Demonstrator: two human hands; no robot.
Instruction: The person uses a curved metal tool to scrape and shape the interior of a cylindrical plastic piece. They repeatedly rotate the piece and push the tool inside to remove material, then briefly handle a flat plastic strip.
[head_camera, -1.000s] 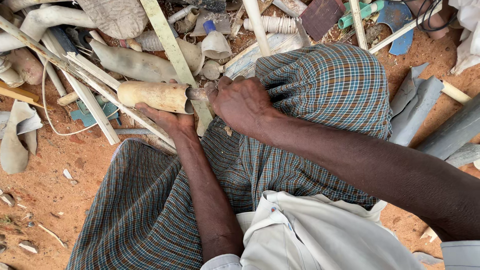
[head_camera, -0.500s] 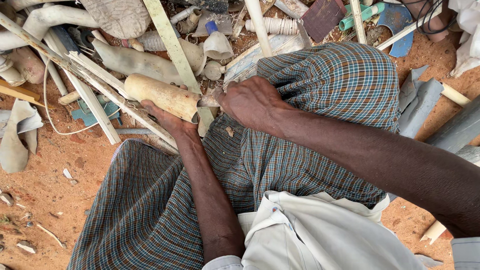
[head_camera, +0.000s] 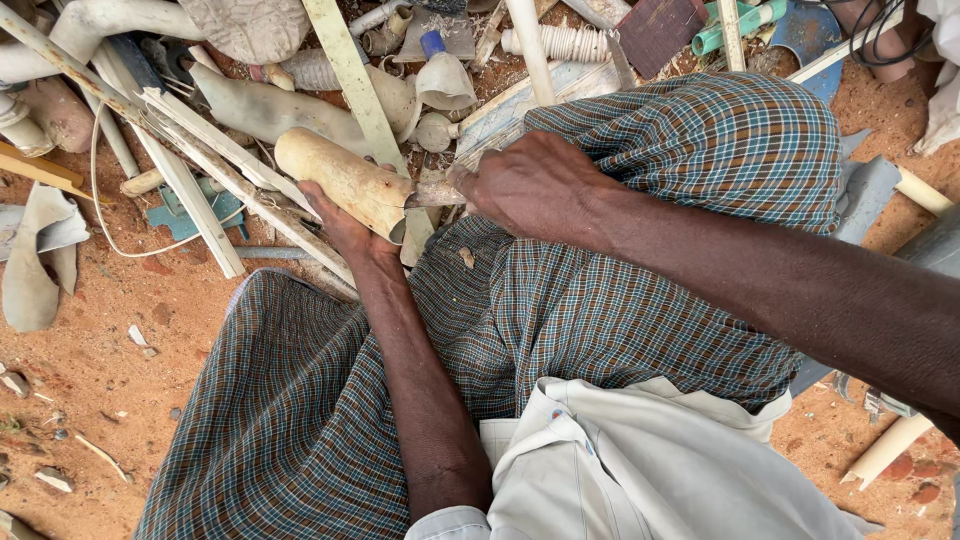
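My left hand (head_camera: 340, 225) grips a pale tan cylindrical piece (head_camera: 340, 180), rounded at its far end, holding it from below with its cut end toward me. My right hand (head_camera: 530, 185) is closed around a small knife-like blade (head_camera: 432, 195) whose tip meets the cut end of the piece. Both hands work just past my knees, which are covered by a checked cloth (head_camera: 600, 300). The blade's handle is hidden inside my right fist.
Scrap lies on red dirt ahead: white strips (head_camera: 200, 190), a long pale slat (head_camera: 355, 80), grey pipes (head_camera: 110, 20), a ribbed white tube (head_camera: 560, 42), green pipe fittings (head_camera: 735, 25), a dark red board (head_camera: 660, 30). Grey sheet pieces (head_camera: 865, 195) and a pipe end (head_camera: 890, 445) lie right.
The tan piece has tilted so its rounded end points up-left, and my left hand shifted with it. My right hand moved right and now presses the blade at the cut end.
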